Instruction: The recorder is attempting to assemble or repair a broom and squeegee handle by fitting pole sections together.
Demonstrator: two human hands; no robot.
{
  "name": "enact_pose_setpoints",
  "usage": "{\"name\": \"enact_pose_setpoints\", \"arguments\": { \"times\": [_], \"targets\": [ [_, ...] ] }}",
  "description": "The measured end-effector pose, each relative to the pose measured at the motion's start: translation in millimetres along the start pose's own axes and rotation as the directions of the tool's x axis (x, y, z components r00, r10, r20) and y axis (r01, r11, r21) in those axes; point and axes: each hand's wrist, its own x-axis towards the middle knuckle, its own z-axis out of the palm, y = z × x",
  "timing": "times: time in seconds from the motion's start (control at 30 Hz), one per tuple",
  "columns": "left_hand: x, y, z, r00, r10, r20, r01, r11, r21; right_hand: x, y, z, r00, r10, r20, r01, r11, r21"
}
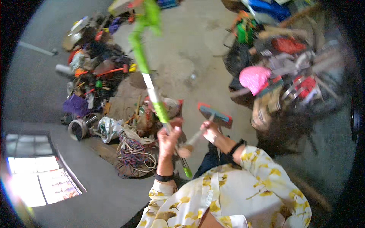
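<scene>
My left hand is closed around the lower part of a long green and white pole, which slants up to a blurred green end piece at the top of the view. The pole's green lower tip sits below this hand. My right hand grips a short tool with a pale handle, close to its flat blue-grey and red head. The handle's rounded brown end lies near the pole, between the hands; whether they touch I cannot tell. Motion blur hides the fine detail of both tools.
Mixed items lie heaped on the left, among them a purple cloth, a white plastic bag and tangled cords. Another heap on the right holds a pink item and a green spool-like thing. Concrete floor shows between them.
</scene>
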Motion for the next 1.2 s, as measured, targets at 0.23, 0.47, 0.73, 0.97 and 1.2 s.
{"name": "enact_pose_setpoints", "arguments": {
  "times": [0.23,0.47,0.73,0.97,1.2],
  "targets": [
    [7,-7,-8,0.993,0.021,-0.114,-0.055,0.950,-0.308,-14,25,27,0.907,-0.075,-0.415,0.120,0.989,0.083],
    [0,8,-16,0.911,0.262,0.319,-0.084,0.874,-0.479,3,29,30,0.938,0.091,-0.336,0.031,0.940,0.339],
    [-29,8,-57,0.843,0.406,0.353,-0.114,0.776,-0.620,18,51,24,0.852,0.067,-0.519,0.081,0.963,0.258],
    [-35,5,-91,0.939,0.289,0.185,-0.120,0.782,-0.612,4,59,1,0.895,0.037,-0.445,0.081,0.966,0.244],
    [-30,-39,-102,0.951,0.192,0.241,0.028,0.726,-0.687,8,12,-32,0.676,-0.167,-0.717,0.371,0.919,0.136]
  ]
}}
